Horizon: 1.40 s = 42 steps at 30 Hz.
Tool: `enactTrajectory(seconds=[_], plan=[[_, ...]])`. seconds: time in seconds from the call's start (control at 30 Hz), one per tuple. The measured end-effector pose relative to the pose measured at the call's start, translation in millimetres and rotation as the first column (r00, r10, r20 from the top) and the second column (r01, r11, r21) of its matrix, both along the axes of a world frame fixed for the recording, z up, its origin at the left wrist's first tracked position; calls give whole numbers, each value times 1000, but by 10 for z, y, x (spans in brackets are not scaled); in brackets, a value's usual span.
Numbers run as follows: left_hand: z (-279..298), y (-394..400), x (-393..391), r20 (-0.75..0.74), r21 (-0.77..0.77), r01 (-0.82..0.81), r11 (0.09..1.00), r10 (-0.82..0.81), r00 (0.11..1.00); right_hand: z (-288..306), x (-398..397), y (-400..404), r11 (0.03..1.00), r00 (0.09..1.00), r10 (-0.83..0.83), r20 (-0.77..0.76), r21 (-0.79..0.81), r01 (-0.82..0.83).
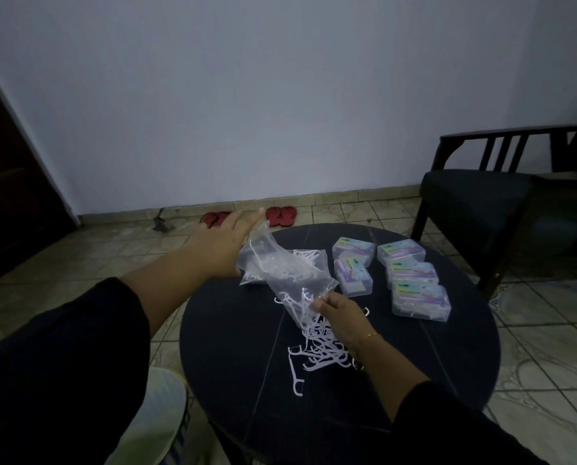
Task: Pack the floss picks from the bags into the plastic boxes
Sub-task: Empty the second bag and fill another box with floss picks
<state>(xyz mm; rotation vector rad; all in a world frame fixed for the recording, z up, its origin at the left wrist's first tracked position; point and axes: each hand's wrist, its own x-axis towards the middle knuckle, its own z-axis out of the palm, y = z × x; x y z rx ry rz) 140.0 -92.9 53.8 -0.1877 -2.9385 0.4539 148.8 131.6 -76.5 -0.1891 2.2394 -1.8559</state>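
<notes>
Left hand: your left hand (225,245) reached out over the far-left edge of the round dark table (448,370), fingers straight and spread, gripping nothing; its palm side was hidden, so contact with the bag was unclear.
Right hand: your right hand (342,317) pinched the lower end of the clear crinkled plastic bag (280,270), fingers curled on the film.
Bag: tilted, mouth end low, some white plastic floss picks (317,344) inside, more heaped on the table beneath your right hand, one lying apart nearer you.
Second bag: a flatter clear bag (250,263) lay under the first, near the left hand.
Boxes: five small clear plastic boxes with pastel labels (414,280), lids down, grouped at the far right of the table, apart from the heap.
Handling: picks looked light, stiff, thin, prone to tangle and scatter; likely best gathered in small aligned bunches by the handles. The film looked slippery and limp; gripping a corner suits it.
Step judged: emptying the bag; boxes not yet opened.
</notes>
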Motion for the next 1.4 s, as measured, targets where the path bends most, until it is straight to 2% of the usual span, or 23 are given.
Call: enactTrajectory(seconds=[0.1,0.17,0.2,0.27,0.33,0.4,0.43,0.5,0.57,0.63,0.77,1.0,1.1,1.27,1.33,1.4], plan=[[-108,-62,-33,37,81,-89,993,87,996,-21,-10,0,999,1000,18,-14,32,-17],[-201,-87,-57,102,269,-172,948,150,983,-40,-22,0,998,999,31,-21,59,-29],[-251,-109,-85,153,397,-236,887,189,970,-53,-29,5,996,999,36,-22,77,-34],[-327,-112,-128,210,648,-331,686,256,944,-74,-38,18,992,999,44,-26,117,-40],[-371,-88,-168,203,844,-324,427,305,931,-76,-35,39,989,998,48,-33,144,-43],[-391,-73,-148,229,930,-297,217,289,930,-80,-39,61,987,998,53,-34,157,-47],[-407,-69,-131,254,938,-303,167,262,931,-80,-38,71,985,998,53,-34,164,-47],[-427,-81,-112,291,929,-329,169,219,932,-98,-60,88,985,998,46,-46,170,-38],[-395,-74,-118,271,905,-337,260,259,927,-102,-74,88,984,999,19,-41,175,-12],[-325,-62,-139,180,894,-285,346,304,935,-91,-76,83,984,999,-28,-16,175,30],[-169,-51,-134,-24,907,-87,411,257,966,-75,-93,67,981,996,-88,22,177,83],[92,169,-82,-227,805,100,585,147,963,9,-68,5,976,993,-117,33,187,109],[93,195,-50,-266,812,150,564,129,955,57,-21,3,985,991,-127,36,119,122],[-8,108,-18,-228,897,136,421,176,958,59,-5,37,998,999,-49,22,27,48],[-34,72,-3,-210,922,122,367,209,955,-2,-31,19,998,998,-36,42,48,34],[-45,52,8,-189,953,122,276,229,955,-55,-31,-28,984,996,-80,38,165,73]])
